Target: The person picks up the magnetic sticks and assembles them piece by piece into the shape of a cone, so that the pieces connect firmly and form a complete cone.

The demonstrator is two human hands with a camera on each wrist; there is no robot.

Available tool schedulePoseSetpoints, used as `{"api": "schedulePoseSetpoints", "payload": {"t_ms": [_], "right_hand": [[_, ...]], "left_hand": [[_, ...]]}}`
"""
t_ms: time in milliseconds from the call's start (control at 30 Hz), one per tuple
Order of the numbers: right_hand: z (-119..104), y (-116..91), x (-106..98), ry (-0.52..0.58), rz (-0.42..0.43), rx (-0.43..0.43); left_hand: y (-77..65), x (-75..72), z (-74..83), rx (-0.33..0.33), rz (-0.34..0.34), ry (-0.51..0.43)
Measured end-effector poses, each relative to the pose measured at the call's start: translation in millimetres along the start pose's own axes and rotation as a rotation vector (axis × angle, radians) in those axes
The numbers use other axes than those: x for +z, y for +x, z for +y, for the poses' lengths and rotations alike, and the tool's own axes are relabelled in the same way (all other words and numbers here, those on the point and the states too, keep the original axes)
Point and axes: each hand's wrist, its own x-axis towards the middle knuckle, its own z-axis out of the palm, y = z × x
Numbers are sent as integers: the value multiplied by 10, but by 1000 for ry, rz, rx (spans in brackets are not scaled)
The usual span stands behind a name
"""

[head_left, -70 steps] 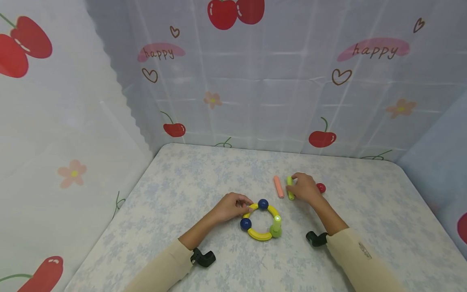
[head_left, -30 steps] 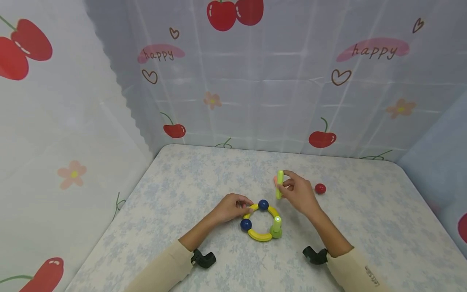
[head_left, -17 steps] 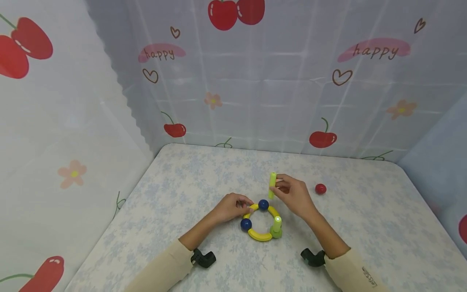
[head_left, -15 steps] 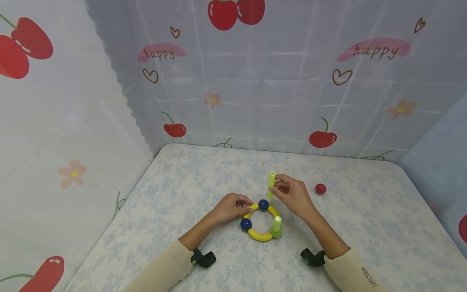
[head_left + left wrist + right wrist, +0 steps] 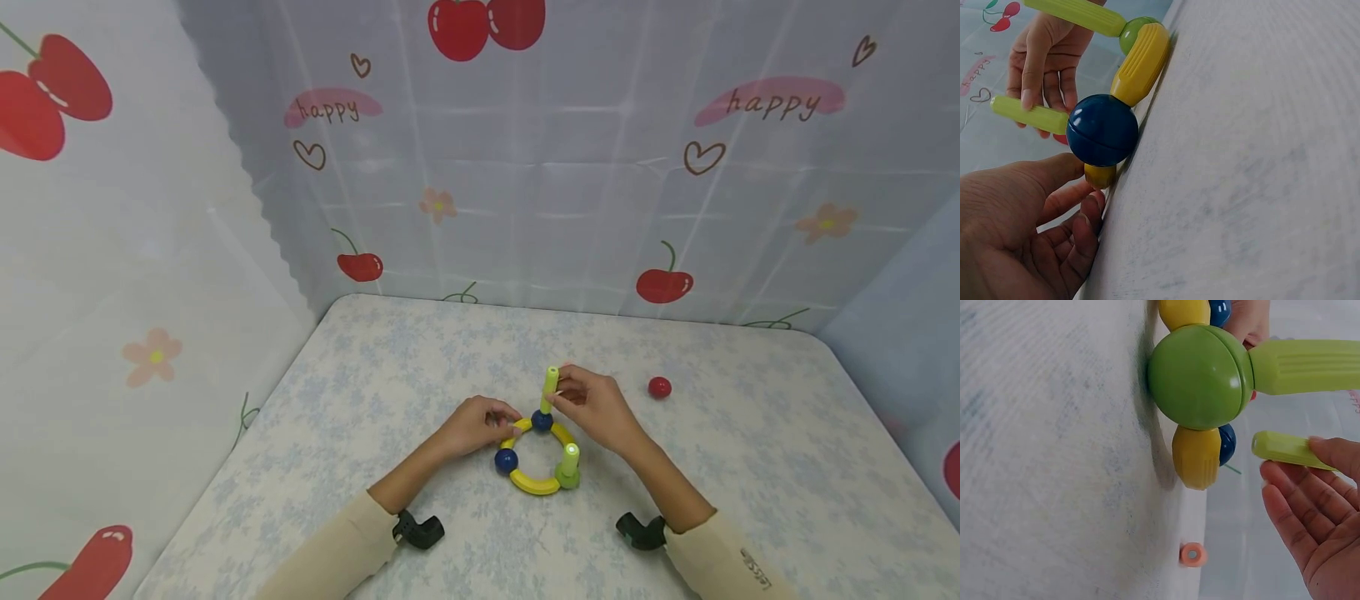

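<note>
A ring of yellow curved pieces [image 5: 534, 485] joined by two blue balls [image 5: 506, 461] and a green ball [image 5: 567, 477] lies on the table. A light green stick [image 5: 572, 457] stands upright on the green ball. My left hand [image 5: 474, 427] pinches the yellow piece at the ring's far left, between the blue balls. With thumb and fingers, my right hand [image 5: 600, 407] pinches a second light green stick [image 5: 550, 385], slightly tilted, its lower end right at the top of the far blue ball [image 5: 542, 421]. The right wrist view shows this stick [image 5: 1285, 449] beyond the ring.
A red ball [image 5: 660, 387] lies on the table right of my right hand. Behind that hand is a peach stick [image 5: 1192, 554], mostly hidden in the head view. A printed curtain [image 5: 525, 192] hangs behind the table's back edge.
My right hand has picked the second light green stick up off the table, carried it left past the peach stick, and lowered it to the far blue ball. My left hand has stayed put.
</note>
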Motion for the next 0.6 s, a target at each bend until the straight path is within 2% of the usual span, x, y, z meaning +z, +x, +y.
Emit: {"api": "schedulePoseSetpoints", "payload": {"t_ms": [400, 600], "right_hand": [[52, -12, 22, -8, -55, -17], [59, -13, 18, -15, -96, 4]], "left_hand": [[21, -8, 2, 18, 7, 4], [15, -5, 2, 12, -4, -2]]}}
